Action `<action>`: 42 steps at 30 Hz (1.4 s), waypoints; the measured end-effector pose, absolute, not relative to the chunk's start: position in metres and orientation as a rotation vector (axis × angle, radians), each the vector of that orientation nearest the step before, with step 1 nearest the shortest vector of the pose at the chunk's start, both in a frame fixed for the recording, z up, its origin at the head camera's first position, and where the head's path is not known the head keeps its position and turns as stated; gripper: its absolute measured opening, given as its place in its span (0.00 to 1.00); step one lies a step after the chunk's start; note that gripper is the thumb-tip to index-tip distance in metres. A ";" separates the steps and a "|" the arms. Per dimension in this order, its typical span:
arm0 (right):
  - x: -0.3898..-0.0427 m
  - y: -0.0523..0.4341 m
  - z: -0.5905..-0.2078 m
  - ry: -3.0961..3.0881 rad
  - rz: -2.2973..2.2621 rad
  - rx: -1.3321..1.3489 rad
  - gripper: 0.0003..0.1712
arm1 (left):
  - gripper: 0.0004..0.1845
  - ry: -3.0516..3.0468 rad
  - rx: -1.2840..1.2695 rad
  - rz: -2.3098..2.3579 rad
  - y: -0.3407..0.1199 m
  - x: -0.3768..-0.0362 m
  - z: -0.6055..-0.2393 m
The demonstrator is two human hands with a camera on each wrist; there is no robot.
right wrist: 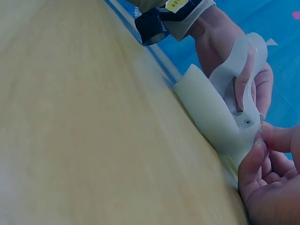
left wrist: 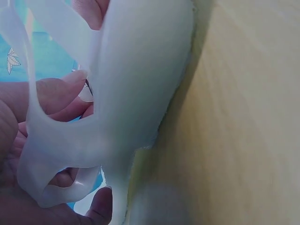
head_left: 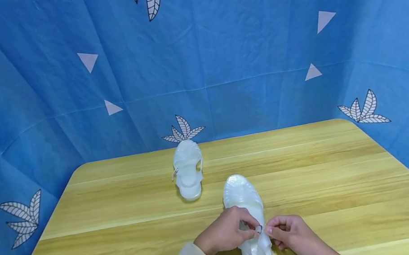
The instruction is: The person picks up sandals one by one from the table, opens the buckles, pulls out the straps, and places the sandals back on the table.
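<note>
A whitish translucent jelly sandal (head_left: 240, 192) lies toe-away on the table near the front, its sole seen side-on in both wrist views. My left hand (head_left: 227, 230) reaches over it from the left, thumb and index finger pinching the small metal buckle (head_left: 259, 229) on its ankle strap. From the right, my right hand (head_left: 290, 233) pinches the strap between thumb and index finger, right beside the buckle. In the right wrist view the strap (right wrist: 257, 51) loops up above the sole, and a small hole shows near the pinching fingers. The strap's tip is hidden by the fingers.
A matching sandal (head_left: 187, 162) lies farther back and to the left, its strap and buckle hanging out at the left side. The wood-grain table (head_left: 319, 171) ends at a blue patterned cloth (head_left: 248, 47) behind and on both sides.
</note>
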State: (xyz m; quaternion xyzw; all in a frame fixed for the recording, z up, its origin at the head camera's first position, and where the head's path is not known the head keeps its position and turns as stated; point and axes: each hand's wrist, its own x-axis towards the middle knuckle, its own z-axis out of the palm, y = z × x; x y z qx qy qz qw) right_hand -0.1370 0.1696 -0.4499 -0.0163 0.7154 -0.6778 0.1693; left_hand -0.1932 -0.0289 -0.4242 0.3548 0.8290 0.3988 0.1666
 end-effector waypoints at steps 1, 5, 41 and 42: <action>-0.137 0.169 -0.450 2.031 -1.925 -0.039 0.15 | 0.05 2.361 1.016 1.135 -0.029 -0.193 -0.424; -0.138 0.170 -0.449 2.036 -1.923 -0.040 0.15 | 0.05 2.370 1.037 1.117 -0.028 -0.194 -0.424; -0.141 0.171 -0.450 1.884 -2.003 -0.099 0.07 | 0.04 2.424 1.069 1.072 -0.028 -0.195 -0.425; -0.141 0.173 -0.450 1.867 -2.003 -0.101 0.07 | 0.04 2.431 1.072 1.067 -0.028 -0.194 -0.425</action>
